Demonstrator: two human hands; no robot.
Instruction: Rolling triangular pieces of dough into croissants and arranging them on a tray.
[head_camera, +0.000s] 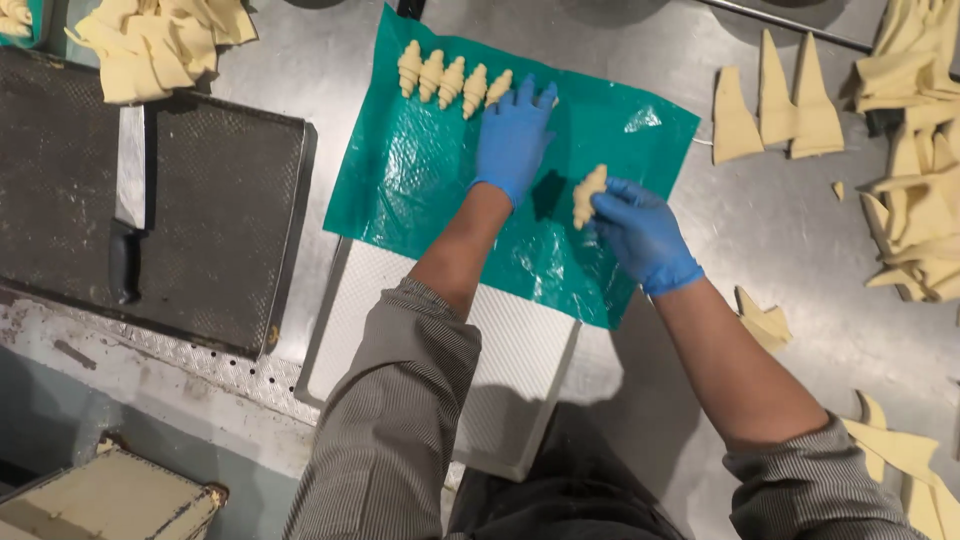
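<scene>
A green plastic sheet (420, 170) lies over a white tray (510, 370) on a steel table. Several rolled raw croissants (450, 78) stand in a row along the sheet's far edge. My left hand (513, 135), in a blue glove, lies flat with fingers spread on the sheet, right next to the last croissant in the row. My right hand (640, 228), also gloved blue, grips one rolled croissant (588, 194) by its end, just above the middle of the sheet.
A dark perforated baking tray (230, 200) sits at the left with a large knife (128, 200) on it. Dough pieces (160, 40) are piled at far left. Cut dough triangles (775, 100) and heaps of them (920, 160) lie at right.
</scene>
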